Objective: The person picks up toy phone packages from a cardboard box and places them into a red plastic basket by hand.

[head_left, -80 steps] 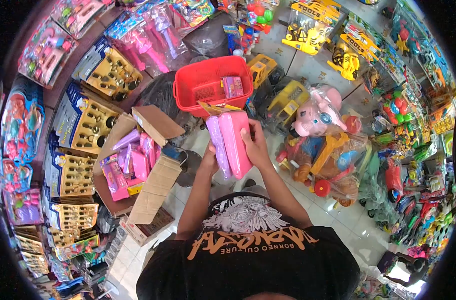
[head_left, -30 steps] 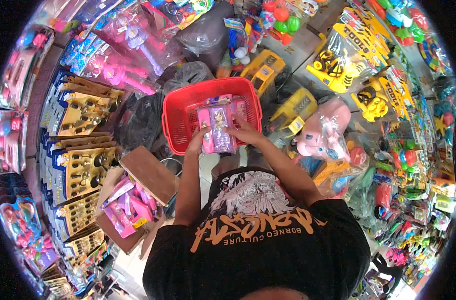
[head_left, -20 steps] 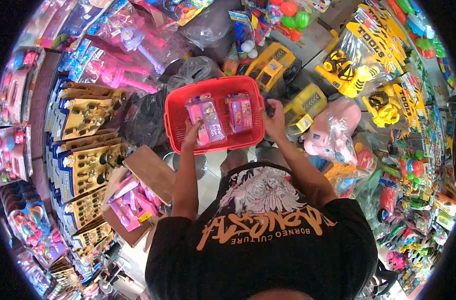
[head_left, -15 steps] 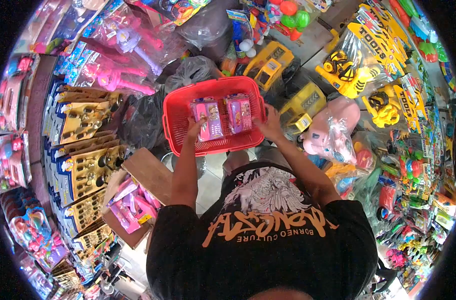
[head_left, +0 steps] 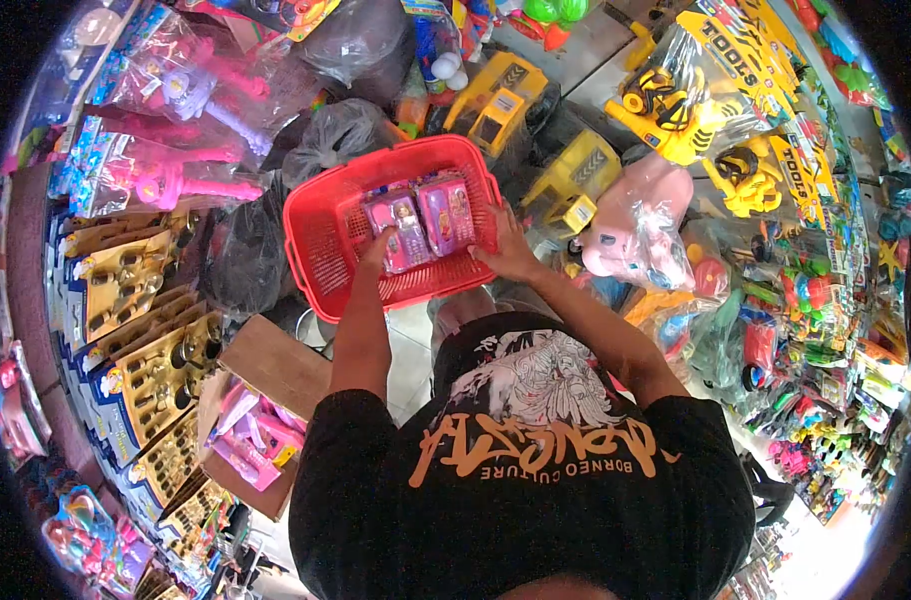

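A red plastic basket (head_left: 320, 285) with perforated walls is in front of my body, tilted slightly. Inside it, two pink-and-purple packaged toys lie side by side: a left pack (head_left: 403, 235) and a right pack (head_left: 447, 222). Reaching over the near rim, my left hand (head_left: 373, 255) has its thumb on the left pack's edge; its other fingers are mostly hidden. My right hand (head_left: 508, 248) is closed over the basket's right rim, thumb toward the inside, close to the right pack.
An open cardboard box (head_left: 275, 360) with pink toys stands at lower left. Carded cookware-like toys (head_left: 140, 285) hang on the left. Yellow toy trucks (head_left: 495, 105), a bagged pink toy (head_left: 640, 225) and yellow tool sets (head_left: 675, 105) crowd the right. Dark plastic bags (head_left: 243, 255) lie beyond the basket.
The basket and surrounding goods appear further left as the view shifts. The two packs now lie closer together, the gap between them nearly closed. My right hand sits further over the rim.
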`<state>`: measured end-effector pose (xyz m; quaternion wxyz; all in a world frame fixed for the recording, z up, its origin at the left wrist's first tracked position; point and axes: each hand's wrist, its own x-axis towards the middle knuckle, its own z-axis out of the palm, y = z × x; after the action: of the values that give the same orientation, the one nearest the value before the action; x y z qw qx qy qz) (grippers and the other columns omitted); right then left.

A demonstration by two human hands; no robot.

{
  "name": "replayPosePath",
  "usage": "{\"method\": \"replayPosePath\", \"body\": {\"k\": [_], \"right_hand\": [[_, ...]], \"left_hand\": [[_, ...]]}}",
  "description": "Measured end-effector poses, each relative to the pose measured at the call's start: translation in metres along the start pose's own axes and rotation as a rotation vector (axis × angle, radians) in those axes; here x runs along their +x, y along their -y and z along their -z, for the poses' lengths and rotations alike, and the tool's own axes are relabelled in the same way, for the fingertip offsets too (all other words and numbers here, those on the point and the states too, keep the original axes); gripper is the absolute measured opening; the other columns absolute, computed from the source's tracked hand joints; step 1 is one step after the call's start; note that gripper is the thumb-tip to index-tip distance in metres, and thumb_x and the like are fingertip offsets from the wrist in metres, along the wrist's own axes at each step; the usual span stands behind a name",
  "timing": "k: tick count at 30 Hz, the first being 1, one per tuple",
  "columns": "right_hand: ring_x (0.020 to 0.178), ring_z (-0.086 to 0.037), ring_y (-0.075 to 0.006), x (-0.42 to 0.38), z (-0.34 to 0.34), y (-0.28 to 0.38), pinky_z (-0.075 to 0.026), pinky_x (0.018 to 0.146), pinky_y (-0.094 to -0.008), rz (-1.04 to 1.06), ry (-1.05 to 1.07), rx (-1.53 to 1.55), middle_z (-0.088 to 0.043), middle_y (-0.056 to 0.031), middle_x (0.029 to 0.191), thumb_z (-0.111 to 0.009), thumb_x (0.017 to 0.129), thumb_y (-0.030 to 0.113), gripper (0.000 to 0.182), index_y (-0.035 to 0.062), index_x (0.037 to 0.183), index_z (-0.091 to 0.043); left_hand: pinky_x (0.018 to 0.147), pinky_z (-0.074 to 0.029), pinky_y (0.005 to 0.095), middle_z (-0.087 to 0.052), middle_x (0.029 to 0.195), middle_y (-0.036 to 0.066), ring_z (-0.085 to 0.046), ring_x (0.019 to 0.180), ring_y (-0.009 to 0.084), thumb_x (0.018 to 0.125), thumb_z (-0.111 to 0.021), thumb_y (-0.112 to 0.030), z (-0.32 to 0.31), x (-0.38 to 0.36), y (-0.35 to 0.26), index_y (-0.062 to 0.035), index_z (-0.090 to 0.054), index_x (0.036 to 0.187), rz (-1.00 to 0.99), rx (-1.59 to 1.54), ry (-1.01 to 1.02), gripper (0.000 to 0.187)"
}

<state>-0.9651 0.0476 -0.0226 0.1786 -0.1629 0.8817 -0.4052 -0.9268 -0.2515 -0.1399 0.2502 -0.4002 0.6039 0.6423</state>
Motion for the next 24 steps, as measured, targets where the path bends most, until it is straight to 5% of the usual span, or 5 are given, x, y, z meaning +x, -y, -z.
{"method": "replayPosePath", "body": {"k": [6,9,11,18,24], "right_hand": [[0.133,-0.013,-0.0449,0.002,-0.001,0.008,-0.016,0.108,-0.0478,-0.025,-0.003,0.098,-0.018,-0.0305,0.139,-0.07,0.075,0.032,0.088,-0.0014,0.135,-0.014],[0.133,-0.012,-0.0448,0.004,-0.001,0.012,-0.015,0.109,-0.0461,-0.041,0.011,0.091,-0.014,-0.034,0.139,-0.07,0.075,0.032,0.09,-0.0023,0.134,-0.012],[0.133,-0.013,-0.0443,0.004,-0.006,0.003,-0.015,0.109,-0.0456,0.006,0.01,0.069,-0.012,-0.0339,0.14,-0.069,0.076,0.033,0.09,-0.0028,0.134,-0.012],[0.134,-0.012,-0.0443,0.005,-0.008,-0.002,-0.019,0.109,-0.0454,-0.009,-0.042,0.096,-0.012,-0.0329,0.14,-0.071,0.071,0.029,0.098,-0.004,0.137,-0.006],[0.134,-0.015,-0.0403,-0.002,-0.007,0.011,-0.018,0.11,-0.0419,-0.039,-0.161,-0.007,-0.022,-0.0271,0.139,-0.07,0.07,0.022,0.091,-0.0024,0.137,-0.014]], "left_hand": [[0.102,-0.031,0.0439,-0.03,0.141,0.022,-0.032,0.129,0.0342,0.071,-0.066,-0.041,-0.005,0.009,0.0,-0.0034,-0.019,0.141,-0.029,0.279,-0.134,0.093],[0.081,-0.046,0.0443,-0.053,0.115,0.019,-0.049,0.109,0.0293,0.073,-0.064,-0.044,-0.007,0.024,0.023,-0.0019,-0.049,0.124,-0.175,0.138,-0.319,0.068],[0.089,-0.043,0.0378,-0.044,0.128,0.018,-0.048,0.11,0.0282,0.069,-0.071,-0.022,-0.002,0.027,0.03,-0.0026,-0.015,0.14,-0.149,-0.073,-0.039,0.092],[0.079,-0.048,0.0346,-0.048,0.121,0.015,-0.053,0.099,0.0251,0.069,-0.073,-0.016,0.014,0.039,0.027,0.0,-0.017,0.136,-0.166,0.24,0.072,0.089],[0.099,-0.037,0.0345,-0.045,0.129,0.02,-0.047,0.115,0.0281,0.068,-0.075,-0.029,0.022,0.072,0.039,0.002,-0.014,0.139,-0.164,0.259,0.083,0.099]]}}
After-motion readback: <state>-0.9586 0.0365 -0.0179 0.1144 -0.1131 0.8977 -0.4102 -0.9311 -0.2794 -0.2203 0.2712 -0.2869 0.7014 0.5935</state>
